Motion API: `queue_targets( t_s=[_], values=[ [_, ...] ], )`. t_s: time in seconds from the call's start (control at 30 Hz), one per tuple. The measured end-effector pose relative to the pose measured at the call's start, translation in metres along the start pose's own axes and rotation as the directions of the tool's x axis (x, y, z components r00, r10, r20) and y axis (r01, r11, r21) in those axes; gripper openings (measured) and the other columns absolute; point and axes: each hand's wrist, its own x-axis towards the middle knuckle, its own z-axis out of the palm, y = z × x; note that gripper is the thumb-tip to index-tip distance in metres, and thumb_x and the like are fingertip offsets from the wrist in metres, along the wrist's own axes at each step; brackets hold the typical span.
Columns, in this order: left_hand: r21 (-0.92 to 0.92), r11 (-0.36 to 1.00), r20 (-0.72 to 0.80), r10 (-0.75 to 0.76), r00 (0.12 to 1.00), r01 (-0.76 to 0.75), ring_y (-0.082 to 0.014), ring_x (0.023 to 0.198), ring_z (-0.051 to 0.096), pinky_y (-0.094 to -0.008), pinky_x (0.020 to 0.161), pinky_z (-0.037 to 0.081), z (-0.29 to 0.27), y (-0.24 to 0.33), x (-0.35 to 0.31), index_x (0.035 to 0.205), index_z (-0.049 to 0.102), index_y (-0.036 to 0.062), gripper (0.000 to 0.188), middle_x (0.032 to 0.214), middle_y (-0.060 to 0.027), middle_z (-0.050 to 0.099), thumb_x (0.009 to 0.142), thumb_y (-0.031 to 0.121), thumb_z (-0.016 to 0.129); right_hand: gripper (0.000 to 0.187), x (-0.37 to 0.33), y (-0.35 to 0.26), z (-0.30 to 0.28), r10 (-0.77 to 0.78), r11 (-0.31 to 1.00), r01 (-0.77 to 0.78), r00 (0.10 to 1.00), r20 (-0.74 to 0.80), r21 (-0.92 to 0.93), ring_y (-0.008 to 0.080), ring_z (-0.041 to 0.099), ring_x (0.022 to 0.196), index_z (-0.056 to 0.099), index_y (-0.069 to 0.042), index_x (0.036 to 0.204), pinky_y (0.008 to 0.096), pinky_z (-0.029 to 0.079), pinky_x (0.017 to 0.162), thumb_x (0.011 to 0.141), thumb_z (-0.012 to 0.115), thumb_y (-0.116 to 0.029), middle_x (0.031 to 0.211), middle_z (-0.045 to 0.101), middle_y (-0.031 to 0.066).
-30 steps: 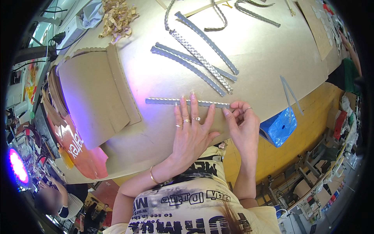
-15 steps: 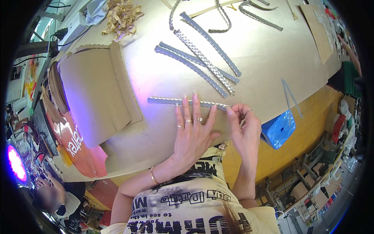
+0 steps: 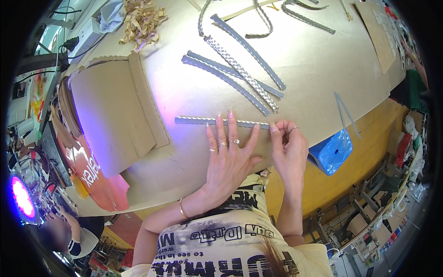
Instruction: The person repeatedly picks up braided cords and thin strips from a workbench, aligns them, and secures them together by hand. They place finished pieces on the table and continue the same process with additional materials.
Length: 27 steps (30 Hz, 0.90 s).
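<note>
A narrow braided strap (image 3: 191,120), grey with a light woven edge, lies across the table in front of me. My left hand (image 3: 227,154) rests on it, fingers spread, the fingertips pressing along its middle. At the strap's right end, my right hand (image 3: 290,145) pinches the tip between thumb and forefinger. Beyond my hands lie several more braided straps: a silver woven one (image 3: 242,74), grey-backed ones (image 3: 226,82) crossing beneath it, and another grey one (image 3: 249,51) to its right.
A brown scalloped-edge leather panel (image 3: 113,113) lies at the left, near a heap of tan scraps (image 3: 142,23). Thin braided cords (image 3: 308,21) lie at the far side. A blue plastic-wrapped object (image 3: 331,153) and thin grey strips (image 3: 346,115) are at the right table edge. Another person (image 3: 76,233) sits lower left.
My right hand stays pinched at the strap's end, with only a slight shift. My left hand keeps its place on the strap, the forefinger a little farther right.
</note>
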Motion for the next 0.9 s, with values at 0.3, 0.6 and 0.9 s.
queue_targets(
  t_s=[0.3,0.6,0.9],
  values=[
    [-0.044,0.998,0.008,-0.036,0.999,0.036,-0.0517,0.147,0.016,-0.0719,0.112,0.011,0.000,-0.001,-0.002,0.153,0.039,0.0291,0.075,0.161,-0.0295,0.017,0.088,0.056,0.063,0.015,-0.008,-0.001,0.012,-0.068,0.995,0.058,0.990,-0.121,-0.078,0.0213,0.058,0.059,0.062,-0.002,0.095,0.0357,0.046,0.058,0.096,0.065,-0.017,0.076,0.060,0.0083],
    [-0.064,0.963,-0.014,-0.264,0.964,0.263,-0.0451,0.151,0.011,-0.0684,0.116,0.003,-0.011,-0.045,-0.016,0.155,0.037,0.0242,0.073,0.165,-0.0205,0.014,0.091,0.051,0.061,0.019,-0.010,0.003,0.016,-0.076,0.997,0.079,0.978,-0.195,0.010,0.0208,0.054,0.056,0.057,-0.002,0.107,0.0364,0.044,0.056,0.095,0.065,-0.016,0.072,0.051,0.0055],
    [-0.035,0.983,-0.128,-0.181,0.975,0.178,-0.0455,0.151,0.011,-0.0695,0.115,0.007,0.008,-0.061,-0.023,0.157,0.032,0.0266,0.075,0.166,-0.0193,0.013,0.093,0.061,0.051,0.040,-0.028,0.008,0.038,-0.585,0.807,0.533,0.779,-0.227,-0.254,0.0339,0.052,0.120,0.054,-0.004,0.131,0.0501,0.038,0.102,0.094,0.063,-0.017,0.130,0.055,0.0179]
  ],
)
